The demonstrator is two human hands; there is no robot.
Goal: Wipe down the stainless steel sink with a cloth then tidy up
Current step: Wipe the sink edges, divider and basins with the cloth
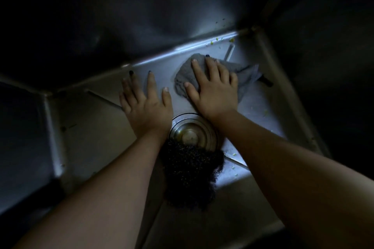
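The stainless steel sink fills the dim view, and a dark curly hank of hair hangs over its floor, hiding the near side of the drain between the wrists. The grey cloth lies toward the far right corner under the right hand, grip spread flat upon it; the left hand rests beside it on bare steel, grip likewise spread. Yellow-green scraps dot the far edge.
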